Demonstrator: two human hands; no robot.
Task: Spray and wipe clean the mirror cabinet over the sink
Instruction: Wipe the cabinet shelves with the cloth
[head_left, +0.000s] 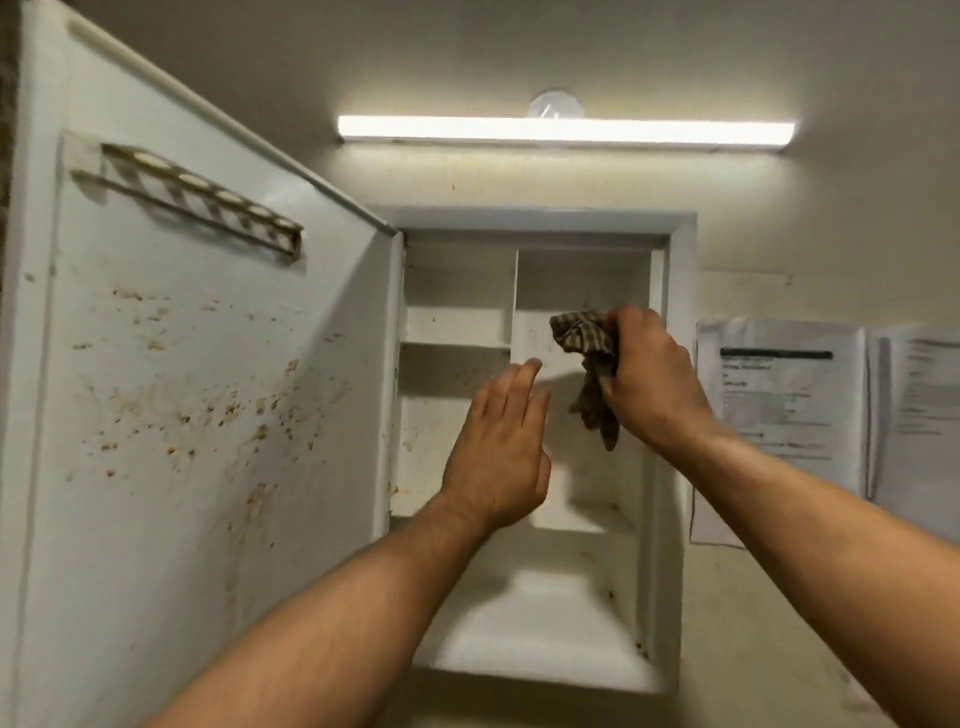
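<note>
The white wall cabinet (680, 332) stands open in the middle of the head view, its shelves bare. Its door (197, 395) is swung out to the left, the inner face speckled with rust-brown stains. My right hand (649, 379) is raised inside the right compartment and grips a bunched brown checked cloth (589, 364), part of which hangs down. My left hand (498, 452) is held flat with fingers together, in front of the vertical divider (511, 301), holding nothing. The mirror side of the door is hidden.
A slotted holder rail (202, 200) is fixed high on the door's inner face. A lit strip light (566, 131) runs above the cabinet. Printed sheets (779, 415) are stuck on the wall to the right.
</note>
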